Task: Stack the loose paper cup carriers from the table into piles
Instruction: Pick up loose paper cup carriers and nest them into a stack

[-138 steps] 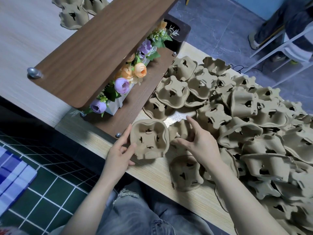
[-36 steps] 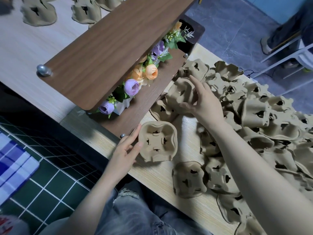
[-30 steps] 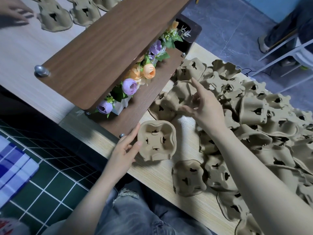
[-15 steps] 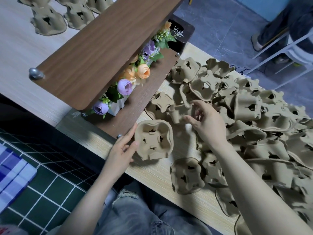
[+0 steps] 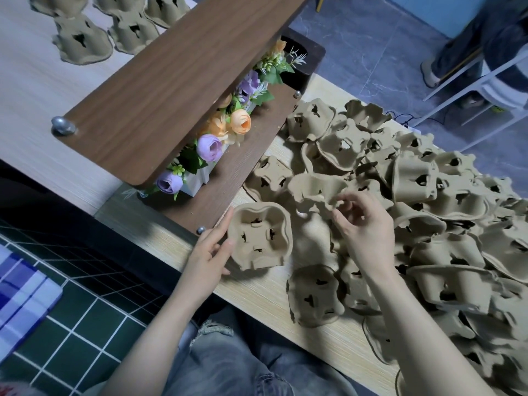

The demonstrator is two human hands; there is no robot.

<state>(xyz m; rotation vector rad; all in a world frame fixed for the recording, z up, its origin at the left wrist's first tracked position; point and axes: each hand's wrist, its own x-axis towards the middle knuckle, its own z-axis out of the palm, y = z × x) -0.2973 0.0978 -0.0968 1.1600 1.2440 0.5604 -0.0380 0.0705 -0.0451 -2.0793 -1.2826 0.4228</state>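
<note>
Sitting at the tabletop, the person has the left hand curled against the side of a small pile of carriers, steadying it open-side up near the front edge. Right hand is pinching the rim of one loose carrier, held tilted just above and right of that pile. Big messy heap of carriers sprawls off to the right. Wooden shelf with fake flowers sits behind, more stacks beyond it.
</note>
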